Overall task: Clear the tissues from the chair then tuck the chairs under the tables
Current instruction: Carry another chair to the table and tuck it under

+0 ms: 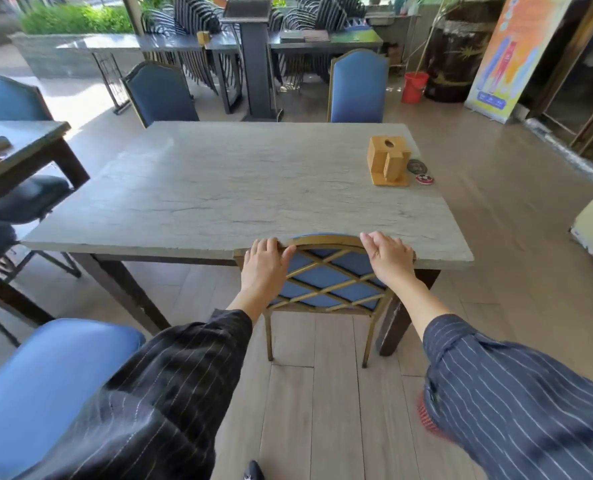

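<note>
The chair (326, 282) stands at the near edge of the bench (236, 181), toward its right corner. Its seat is hidden under the top and its back rail is almost touching the edge. To finish this well, I judge it needs a straight, even push from both hands, so that the back comes square to the edge and the legs miss the bench leg close on its right. The push should ease off before the rail knocks the top.

The left hand (265, 263) lies over the rail's left end, fingers nearly straight, thumb spread along the rail. The right hand (388, 259) rests on the right end likewise, fingers flat and together.

A wooden tissue box (388, 161) sits near the far right corner. A second blue chair (56, 375) stands off the near left corner, not yet tucked.
</note>
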The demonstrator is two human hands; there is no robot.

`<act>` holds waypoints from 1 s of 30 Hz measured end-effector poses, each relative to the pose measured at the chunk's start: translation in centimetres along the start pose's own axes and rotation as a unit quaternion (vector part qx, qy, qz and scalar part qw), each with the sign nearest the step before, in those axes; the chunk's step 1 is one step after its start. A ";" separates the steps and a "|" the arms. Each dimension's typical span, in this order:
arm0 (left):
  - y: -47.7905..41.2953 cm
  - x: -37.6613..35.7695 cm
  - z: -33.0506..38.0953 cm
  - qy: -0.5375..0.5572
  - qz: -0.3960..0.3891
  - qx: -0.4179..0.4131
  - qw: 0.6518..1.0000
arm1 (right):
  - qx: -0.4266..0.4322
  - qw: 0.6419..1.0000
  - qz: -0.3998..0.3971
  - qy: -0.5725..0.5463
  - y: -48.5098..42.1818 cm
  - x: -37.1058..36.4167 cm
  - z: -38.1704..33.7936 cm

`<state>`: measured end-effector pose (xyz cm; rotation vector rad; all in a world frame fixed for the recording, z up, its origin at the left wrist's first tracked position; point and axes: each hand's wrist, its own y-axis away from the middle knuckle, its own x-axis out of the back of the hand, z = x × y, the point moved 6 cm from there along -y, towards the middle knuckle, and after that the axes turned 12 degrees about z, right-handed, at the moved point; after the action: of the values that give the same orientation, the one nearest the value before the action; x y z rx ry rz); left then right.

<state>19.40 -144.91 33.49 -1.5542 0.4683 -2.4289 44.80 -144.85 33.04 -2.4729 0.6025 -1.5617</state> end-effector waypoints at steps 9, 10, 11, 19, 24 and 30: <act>16.8 11.9 -13.7 -0.072 -0.151 -0.012 0.986 | -0.007 0.982 -0.082 -0.172 22.1 -3.7 -15.8; 18.4 14.5 -16.7 -0.094 -0.151 0.017 0.984 | 0.035 0.977 -0.117 -0.175 25.2 -4.5 -19.2; 20.0 17.2 -19.7 -0.109 -0.137 0.033 0.984 | 0.079 0.969 -0.148 -0.182 28.1 -5.2 -22.8; 33.7 43.0 -40.2 -0.155 0.055 0.202 0.965 | 0.224 0.903 -0.269 -0.249 44.4 -7.0 -49.7; 40.1 50.9 -48.4 -0.136 0.107 0.273 0.946 | 0.250 0.870 -0.321 -0.279 53.1 -8.4 -60.9; 40.8 51.5 -54.4 -0.094 0.067 0.279 0.953 | 0.256 0.868 -0.338 -0.256 56.3 -12.3 -70.7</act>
<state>-50.95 -192.64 40.00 -1.4184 -0.1420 -2.0352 -37.05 -185.09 35.24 -2.5758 -0.7399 -0.9147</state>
